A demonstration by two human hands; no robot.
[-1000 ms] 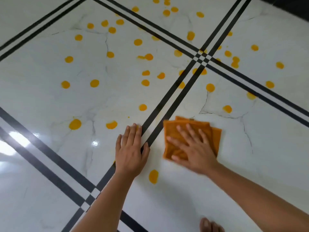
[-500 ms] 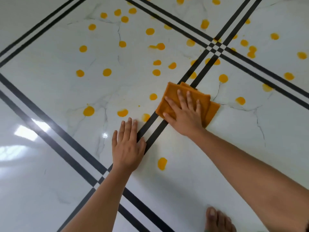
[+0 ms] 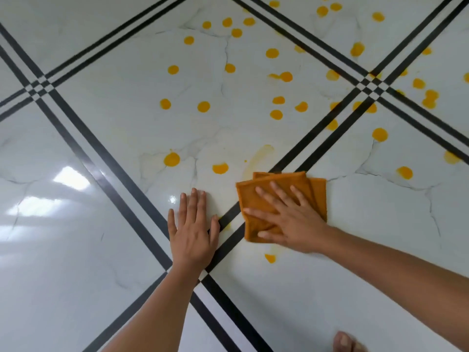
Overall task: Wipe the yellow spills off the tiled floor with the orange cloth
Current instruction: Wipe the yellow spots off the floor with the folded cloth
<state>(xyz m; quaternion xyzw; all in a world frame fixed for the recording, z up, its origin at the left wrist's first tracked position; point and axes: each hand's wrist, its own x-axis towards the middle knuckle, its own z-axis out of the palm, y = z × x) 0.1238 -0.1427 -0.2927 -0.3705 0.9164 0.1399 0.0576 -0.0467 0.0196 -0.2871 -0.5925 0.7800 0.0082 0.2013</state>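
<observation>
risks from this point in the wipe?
1. A faint yellow smear trails above the orange cloth; a loaded cloth may spread the spill rather than lift it.
2. The left hand is braced flat on glossy floor with a yellow spot at its thumb, so it could slip or get smeared.
3. The half-wiped spot below the right hand could be missed.

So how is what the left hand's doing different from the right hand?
The left hand lies flat on the bare tile, fingers together; the right hand presses flat on the orange cloth, fingers spread. The left hand sits left of the black double stripe; the right hand and cloth cover it. Both are palm down, gripping nothing.
</observation>
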